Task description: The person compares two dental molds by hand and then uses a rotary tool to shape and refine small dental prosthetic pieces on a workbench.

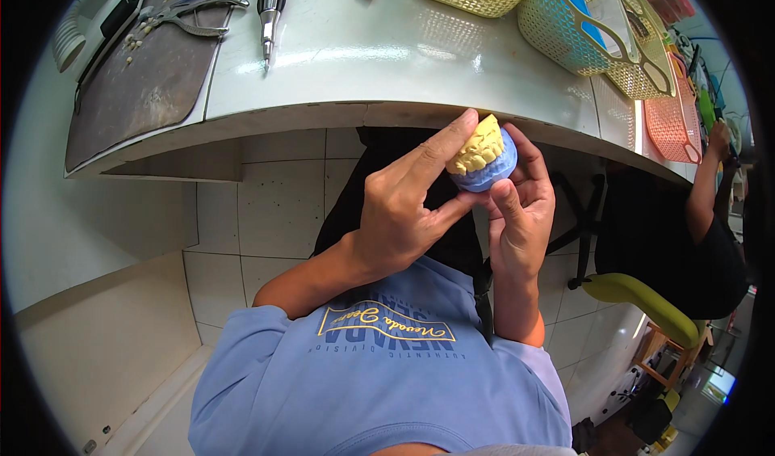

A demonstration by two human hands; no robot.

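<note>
Just off the desk's front edge, my two hands hold a dental model. Its upper part is a yellow plaster tooth cast (pixel 479 147), and the teeth along its edge meet a blue plaster cast (pixel 489 173) underneath. My left hand (pixel 412 185) has its index finger on the yellow cast's upper left side, with the thumb low near the blue one. From the right, my right hand (pixel 523 201) wraps round the blue cast, thumb in front and fingers behind. The model is tilted, and its far side is hidden.
On the desk (pixel 339 60) lie a handpiece (pixel 271 12) and pliers (pixel 198 16), the pliers on a grey mat (pixel 149 84). Yellow baskets (pixel 557 28) and a pink basket (pixel 670 117) stand at right. Beyond them sits another person (pixel 670 230) on a green chair (pixel 642 302).
</note>
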